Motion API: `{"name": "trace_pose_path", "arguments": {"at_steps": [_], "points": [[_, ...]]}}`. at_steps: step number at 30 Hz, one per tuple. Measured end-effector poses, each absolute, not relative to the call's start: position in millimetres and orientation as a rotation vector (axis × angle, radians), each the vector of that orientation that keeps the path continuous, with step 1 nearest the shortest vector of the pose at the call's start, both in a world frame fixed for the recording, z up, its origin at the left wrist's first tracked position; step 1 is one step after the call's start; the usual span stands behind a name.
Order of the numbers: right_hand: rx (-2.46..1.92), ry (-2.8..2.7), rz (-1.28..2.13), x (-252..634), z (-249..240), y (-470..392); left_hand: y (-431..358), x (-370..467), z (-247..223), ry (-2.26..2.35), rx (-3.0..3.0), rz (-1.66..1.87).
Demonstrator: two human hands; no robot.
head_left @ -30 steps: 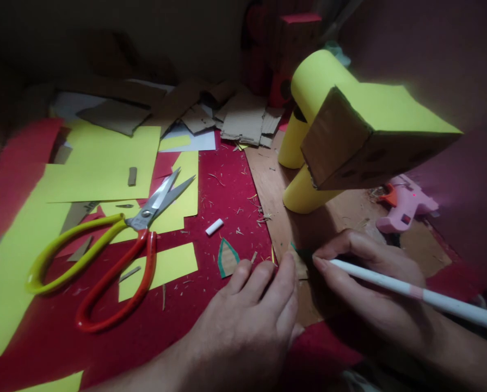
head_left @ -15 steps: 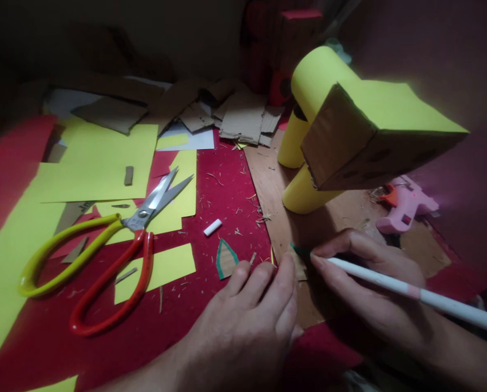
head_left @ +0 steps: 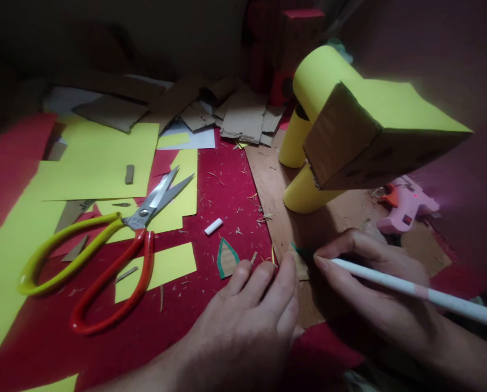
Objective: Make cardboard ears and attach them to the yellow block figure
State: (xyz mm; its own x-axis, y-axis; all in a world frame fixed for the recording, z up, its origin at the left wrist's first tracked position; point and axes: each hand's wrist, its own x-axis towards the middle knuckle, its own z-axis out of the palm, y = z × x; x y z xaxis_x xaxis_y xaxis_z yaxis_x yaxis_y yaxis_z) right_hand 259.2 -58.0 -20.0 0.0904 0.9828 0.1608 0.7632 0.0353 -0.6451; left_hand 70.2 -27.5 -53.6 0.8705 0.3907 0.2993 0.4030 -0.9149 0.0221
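Marker (head_left: 382, 279) and right hand (head_left: 382, 300) shifted slightly right since earlier frame. Scissors (head_left: 143, 213): left of yellow model (head_left: 345, 133). Left hand (head_left: 253, 310), fingers bunched, touches cardboard piece (head_left: 302, 268) near model's front; full grip hidden. Piece judged light, stiff, bendable; best held by edge. Right hand pinches marker, before model. Count: one scissors, two small pointed cutouts (one loose (head_left: 228, 260)), one model, one marker.

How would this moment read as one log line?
left hand: on cardboard piece | right hand: holding white pen | scissors: lying open
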Motion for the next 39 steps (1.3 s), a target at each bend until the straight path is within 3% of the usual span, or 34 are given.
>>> {"name": "trace_pose_path", "arguments": {"at_steps": [39], "points": [[-1.759,-1.677,0.457,257.2,-27.9,-56.3,-28.6,69.6,-53.3,-0.672,-3.009,-0.454]]}}
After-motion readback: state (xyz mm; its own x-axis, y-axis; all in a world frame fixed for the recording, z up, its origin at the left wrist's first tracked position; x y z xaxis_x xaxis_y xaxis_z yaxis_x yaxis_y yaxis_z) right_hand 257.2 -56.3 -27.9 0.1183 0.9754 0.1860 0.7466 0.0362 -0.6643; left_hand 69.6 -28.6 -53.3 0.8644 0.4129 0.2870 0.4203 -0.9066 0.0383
